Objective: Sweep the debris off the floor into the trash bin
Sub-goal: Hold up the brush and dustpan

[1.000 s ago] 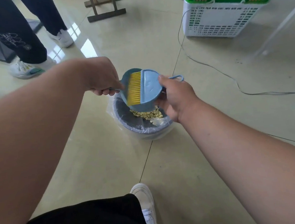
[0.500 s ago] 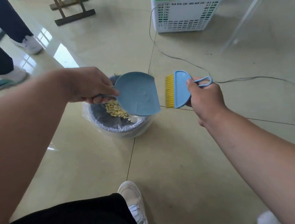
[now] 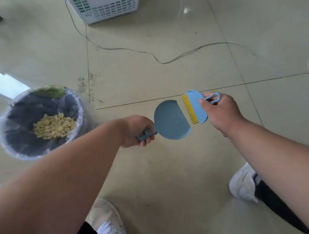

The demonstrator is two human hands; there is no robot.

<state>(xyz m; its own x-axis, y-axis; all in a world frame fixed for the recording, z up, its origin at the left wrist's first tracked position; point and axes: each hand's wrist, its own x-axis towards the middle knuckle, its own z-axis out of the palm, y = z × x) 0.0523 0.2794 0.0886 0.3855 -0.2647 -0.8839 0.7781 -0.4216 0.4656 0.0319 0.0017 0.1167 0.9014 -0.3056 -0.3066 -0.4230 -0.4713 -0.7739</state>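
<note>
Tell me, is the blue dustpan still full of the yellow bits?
No, the dustpan in the left hand looks bare, and the yellow bits lie in the trash bin.

The trash bin is set at left, with debris held in it. The dustpan and brush are held just beside each other, right of the bin. A basket is placed behind, with a cable laid between.

We note even, soft daylight; window glare on floor, left of frame; slight motion blur; wide-angle bending at edges.
</note>
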